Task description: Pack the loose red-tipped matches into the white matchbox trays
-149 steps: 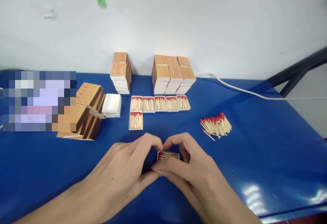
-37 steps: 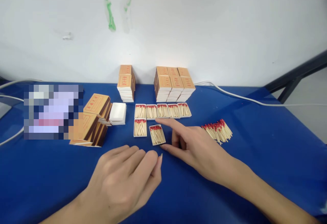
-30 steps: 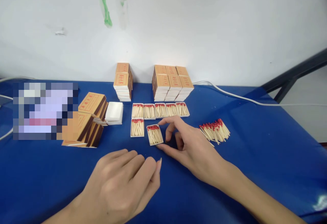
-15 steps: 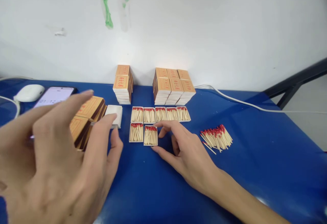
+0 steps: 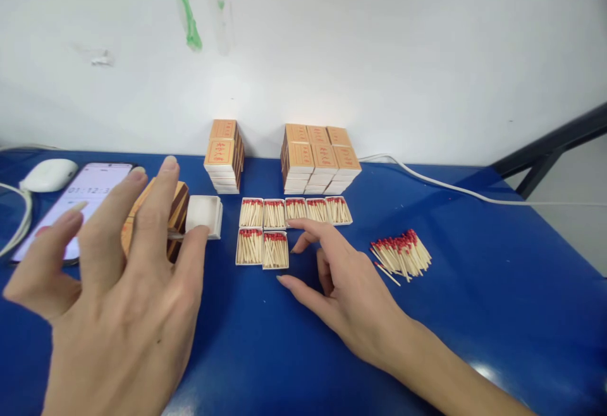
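Note:
My left hand (image 5: 137,277) is open with its fingers spread, above a pile of orange-topped matchbox sleeves (image 5: 177,204). Its thumb tip overlaps the near edge of a small stack of white matchbox trays (image 5: 203,208); whether it touches cannot be told. My right hand (image 5: 339,270) is open too, thumb and forefinger apart, just right of a white tray full of red-tipped matches (image 5: 275,251). A second filled tray (image 5: 249,248) stands beside that one on the left. Behind them runs a row of several more filled trays (image 5: 317,210).
Stacked matchboxes (image 5: 222,153) and a wider block of them (image 5: 325,158) stand against the wall. Loose matches (image 5: 402,255) lie in a heap on the blue table (image 5: 474,264). A phone (image 5: 71,214), a white earphone case (image 5: 50,176) and white cables (image 5: 441,187) are also there.
My left hand has turned and spread its fingers, its thumb now at the white trays. My right thumb and forefinger have come off the filled tray. The view has shifted slightly.

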`<state>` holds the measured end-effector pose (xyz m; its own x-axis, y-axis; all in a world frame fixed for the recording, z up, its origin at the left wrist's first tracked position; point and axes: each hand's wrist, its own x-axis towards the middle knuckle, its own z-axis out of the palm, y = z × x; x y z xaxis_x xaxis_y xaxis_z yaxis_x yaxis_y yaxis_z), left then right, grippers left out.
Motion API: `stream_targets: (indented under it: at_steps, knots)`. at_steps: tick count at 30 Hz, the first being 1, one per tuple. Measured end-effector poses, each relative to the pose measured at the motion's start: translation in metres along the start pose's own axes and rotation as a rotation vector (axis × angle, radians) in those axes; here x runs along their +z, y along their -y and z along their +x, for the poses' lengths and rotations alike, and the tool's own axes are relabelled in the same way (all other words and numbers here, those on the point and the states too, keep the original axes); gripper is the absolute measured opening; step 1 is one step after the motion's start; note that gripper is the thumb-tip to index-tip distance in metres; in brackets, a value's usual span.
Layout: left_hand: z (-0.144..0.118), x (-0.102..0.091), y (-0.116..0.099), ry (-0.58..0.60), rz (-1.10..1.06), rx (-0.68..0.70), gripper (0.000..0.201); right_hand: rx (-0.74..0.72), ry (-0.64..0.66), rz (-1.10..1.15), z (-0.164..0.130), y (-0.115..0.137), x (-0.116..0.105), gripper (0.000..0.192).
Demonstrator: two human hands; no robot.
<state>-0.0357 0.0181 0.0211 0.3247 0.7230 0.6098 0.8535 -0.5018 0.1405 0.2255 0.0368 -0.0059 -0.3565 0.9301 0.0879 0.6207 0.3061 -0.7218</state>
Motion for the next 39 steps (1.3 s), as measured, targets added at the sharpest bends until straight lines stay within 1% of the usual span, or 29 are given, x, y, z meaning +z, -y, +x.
stream_targets:
  at_steps: [2, 3, 4, 5, 6, 7, 9, 10, 11, 12, 13, 14, 16, 19, 20, 21, 22, 23, 24, 25, 28, 29, 34, 39]
  knots:
    - [0.000, 0.000, 0.002, 0.043, 0.179, -0.044, 0.028, -0.008, -0.003, 0.004, -0.001, 0.001, -0.004, 0.065]
    - [-0.001, -0.001, 0.002, 0.054, 0.226, -0.062, 0.026, -0.021, -0.016, -0.004, -0.002, 0.002, -0.006, 0.065]
    - [-0.001, -0.001, 0.002, 0.051, 0.219, -0.050, 0.026, -0.039, -0.040, -0.021, -0.003, 0.002, -0.009, 0.065]
    - [-0.002, -0.001, 0.000, 0.044, 0.194, -0.005, 0.025, -0.059, -0.073, -0.049, -0.006, 0.003, -0.012, 0.064]
    - [-0.004, -0.002, -0.002, 0.042, 0.158, 0.066, 0.025, -0.077, -0.112, -0.088, -0.009, 0.003, -0.015, 0.061]
    - [-0.005, -0.002, -0.006, 0.042, 0.107, 0.172, 0.026, -0.089, -0.163, -0.139, -0.014, 0.004, -0.018, 0.055]
    - [-0.010, -0.001, -0.017, 0.099, 0.012, 0.349, 0.031, -0.074, -0.284, -0.267, -0.029, 0.003, -0.023, 0.038]
    - [-0.012, 0.000, -0.023, 0.119, -0.032, 0.429, 0.032, -0.046, -0.374, -0.333, -0.037, 0.002, -0.026, 0.030]
    - [-0.015, 0.002, -0.030, 0.167, -0.074, 0.518, 0.033, 0.003, -0.452, -0.392, -0.047, 0.000, -0.027, 0.028]
    - [-0.018, 0.004, -0.036, 0.182, -0.072, 0.595, 0.031, 0.054, -0.520, -0.455, -0.056, -0.003, -0.029, 0.025]
    - [-0.022, 0.006, -0.041, 0.203, -0.068, 0.643, 0.029, 0.108, -0.547, -0.507, -0.064, -0.006, -0.030, 0.022]
    - [-0.024, 0.009, -0.045, 0.230, -0.062, 0.645, 0.028, 0.144, -0.564, -0.537, -0.071, -0.010, -0.032, 0.021]
    - [-0.029, 0.013, -0.050, 0.210, -0.094, 0.603, 0.029, 0.186, -0.550, -0.557, -0.081, -0.017, -0.034, 0.028]
    - [-0.030, 0.017, -0.051, 0.148, -0.169, 0.485, 0.047, 0.212, -0.495, -0.546, -0.087, -0.026, -0.035, 0.039]
    - [-0.029, 0.017, -0.051, 0.188, -0.172, 0.447, 0.052, 0.217, -0.484, -0.546, -0.087, -0.028, -0.035, 0.041]
    - [-0.028, 0.017, -0.050, 0.175, -0.190, 0.452, 0.052, 0.222, -0.478, -0.547, -0.087, -0.029, -0.035, 0.042]
    - [-0.026, 0.016, -0.049, 0.198, -0.188, 0.453, 0.045, 0.224, -0.483, -0.550, -0.086, -0.030, -0.034, 0.043]
    - [-0.024, 0.015, -0.048, 0.269, -0.175, 0.455, 0.033, 0.228, -0.497, -0.553, -0.086, -0.030, -0.033, 0.043]
    - [-0.023, 0.014, -0.047, 0.300, -0.181, 0.476, 0.025, 0.231, -0.514, -0.557, -0.085, -0.030, -0.032, 0.042]
    - [-0.023, 0.013, -0.045, 0.323, -0.177, 0.477, 0.023, 0.236, -0.529, -0.557, -0.085, -0.030, -0.031, 0.041]
    - [-0.024, 0.015, -0.041, 0.278, -0.196, 0.449, 0.034, 0.242, -0.539, -0.542, -0.085, -0.030, -0.030, 0.040]
    - [-0.024, 0.017, -0.040, 0.265, -0.211, 0.444, 0.035, 0.241, -0.532, -0.530, -0.084, -0.030, -0.029, 0.040]
    - [-0.022, 0.022, -0.040, 0.273, -0.244, 0.416, 0.029, 0.220, -0.487, -0.458, -0.079, -0.028, -0.027, 0.040]
    - [-0.024, 0.021, -0.038, 0.293, -0.257, 0.409, 0.028, 0.202, -0.398, -0.409, -0.068, -0.012, -0.013, 0.036]
